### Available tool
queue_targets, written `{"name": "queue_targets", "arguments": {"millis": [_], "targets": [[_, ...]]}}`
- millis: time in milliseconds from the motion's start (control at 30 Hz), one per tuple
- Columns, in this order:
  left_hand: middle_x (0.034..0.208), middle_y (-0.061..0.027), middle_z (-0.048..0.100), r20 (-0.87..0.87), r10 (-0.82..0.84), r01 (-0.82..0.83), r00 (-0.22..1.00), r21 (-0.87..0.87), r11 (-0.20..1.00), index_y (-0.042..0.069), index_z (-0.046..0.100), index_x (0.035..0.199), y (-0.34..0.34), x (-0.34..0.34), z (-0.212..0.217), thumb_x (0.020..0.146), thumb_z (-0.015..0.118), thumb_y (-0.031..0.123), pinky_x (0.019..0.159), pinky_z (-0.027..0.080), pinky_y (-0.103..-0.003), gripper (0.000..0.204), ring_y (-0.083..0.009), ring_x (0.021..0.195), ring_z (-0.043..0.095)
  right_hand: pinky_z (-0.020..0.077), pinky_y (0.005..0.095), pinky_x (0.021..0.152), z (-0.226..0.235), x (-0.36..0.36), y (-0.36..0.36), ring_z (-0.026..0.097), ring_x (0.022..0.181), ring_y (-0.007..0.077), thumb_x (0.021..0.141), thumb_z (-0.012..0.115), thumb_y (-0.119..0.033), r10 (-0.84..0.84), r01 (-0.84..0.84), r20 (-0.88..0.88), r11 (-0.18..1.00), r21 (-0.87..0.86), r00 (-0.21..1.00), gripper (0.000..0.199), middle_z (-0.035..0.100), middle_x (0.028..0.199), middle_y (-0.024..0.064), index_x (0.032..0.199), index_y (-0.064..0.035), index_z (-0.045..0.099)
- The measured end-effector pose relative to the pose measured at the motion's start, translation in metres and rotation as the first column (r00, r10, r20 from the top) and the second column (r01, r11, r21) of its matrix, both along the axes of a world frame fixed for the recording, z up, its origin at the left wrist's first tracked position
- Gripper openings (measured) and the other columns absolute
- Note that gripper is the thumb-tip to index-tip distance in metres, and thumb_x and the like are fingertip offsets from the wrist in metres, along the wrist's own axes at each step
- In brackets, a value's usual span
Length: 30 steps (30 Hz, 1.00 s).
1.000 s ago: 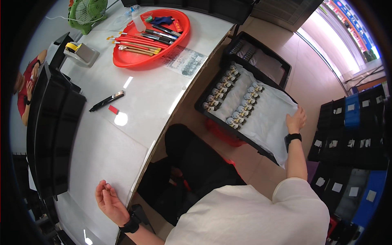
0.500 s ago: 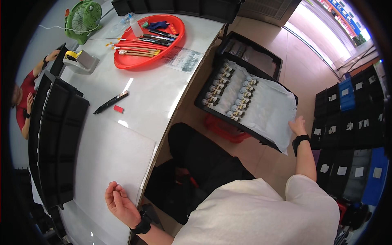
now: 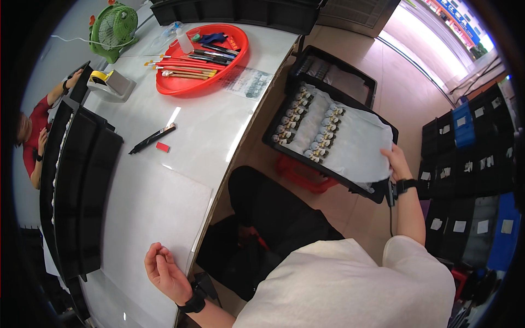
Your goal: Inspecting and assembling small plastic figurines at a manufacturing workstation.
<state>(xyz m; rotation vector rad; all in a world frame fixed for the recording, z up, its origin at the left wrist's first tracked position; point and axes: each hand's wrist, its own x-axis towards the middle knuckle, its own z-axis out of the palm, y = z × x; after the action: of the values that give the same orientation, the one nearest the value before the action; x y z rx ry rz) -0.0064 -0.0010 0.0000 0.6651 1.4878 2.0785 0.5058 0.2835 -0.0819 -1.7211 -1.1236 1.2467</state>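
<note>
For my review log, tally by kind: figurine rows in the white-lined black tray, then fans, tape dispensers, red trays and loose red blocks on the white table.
Figurine rows: 2
Green fan: 1
Tape dispenser: 1
Red tray: 1
Red block: 1
Total: 6

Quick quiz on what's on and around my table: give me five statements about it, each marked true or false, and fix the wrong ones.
1. My right hand is at the edge of the white sheet. True.
2. My left hand is holding the black marker. False: the black marker lies on the table, apart from the left hand.
3. Two rows of small figurines lie in the black tray. True.
4. The paintbrushes are on the floor. False: the paintbrushes lie in the red oval tray.
5. A small red block lies near the marker. True.
</note>
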Motion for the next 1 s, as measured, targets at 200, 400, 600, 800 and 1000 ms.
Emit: {"name": "queue_targets", "arguments": {"millis": [200,400,600,800,1000], "targets": [[0.106,-0.0098,0.054,0.018,0.017,-0.017,1.0,-0.01,1.0,-0.001,0.051,0.106,0.002,0.002,-0.001,0.088,0.045,0.002,0.081,0.044,-0.023,0.019,-0.013,0.09,0.053,0.0429,0.0287,0.074,-0.018,-0.143,0.088,0.054,0.089,0.0182,0.072,0.063,-0.02,0.163,-0.151,-0.165,0.985,0.083,0.973,0.072,0.054,0.109,0.0107,0.133,-0.0031,0.028],[0.101,-0.0094,0.055,0.002,0.104,-0.103,0.995,-0.037,0.994,0.0,0.054,0.103,0.002,0.005,0.004,0.087,0.044,-0.001,0.076,0.045,-0.022,0.019,-0.012,0.084,0.053,0.0407,0.0393,0.087,-0.074,-0.284,0.107,0.049,0.104,0.0399,0.067,0.059,-0.013,0.3,-0.346,0.385,0.937,0.055,0.873,0.056,0.052,0.107,0.0295,0.115,0.007,0.038],[0.101,-0.0088,0.055,0.026,0.032,-0.031,0.999,-0.027,0.999,0.0,0.054,0.102,0.022,0.014,0.003,0.087,0.044,0.0,0.075,0.045,-0.021,0.018,-0.0114,0.084,0.052,0.0423,0.0394,0.085,-0.18,-0.294,0.161,0.052,0.1,0.0407,0.072,0.063,-0.017,0.296,-0.367,0.586,0.93,0.002,0.755,0.073,0.052,0.103,0.032,0.124,0.0087,0.018],[0.104,-0.0072,0.055,-0.016,0.028,-0.029,0.999,-0.068,0.997,0.0,0.051,0.106,0.004,0.001,0.001,0.089,0.045,0.004,0.077,0.044,-0.021,0.019,-0.0103,0.088,0.052,0.0485,0.0349,0.067,-0.078,-0.314,0.099,0.061,0.078,0.0307,0.072,0.061,-0.01,0.267,-0.264,0.006,0.949,0.171,0.964,0.075,0.059,0.09,0.0232,0.13,0.0056,0.016],[0.105,-0.008,0.054,-0.016,0.038,-0.039,0.999,-0.07,0.997,0.0,0.051,0.107,0.005,0.001,0.003,0.089,0.045,0.004,0.078,0.044,-0.022,0.02,-0.0115,0.088,0.052,0.0464,0.0246,0.053,-0.039,-0.277,0.07,0.058,0.062,0.0122,0.075,0.056,-0.002,0.476,-0.383,-0.252,0.858,0.341,0.843,0.036,0.061,0.074,0.008,0.11,0.0014,0.052]]}}
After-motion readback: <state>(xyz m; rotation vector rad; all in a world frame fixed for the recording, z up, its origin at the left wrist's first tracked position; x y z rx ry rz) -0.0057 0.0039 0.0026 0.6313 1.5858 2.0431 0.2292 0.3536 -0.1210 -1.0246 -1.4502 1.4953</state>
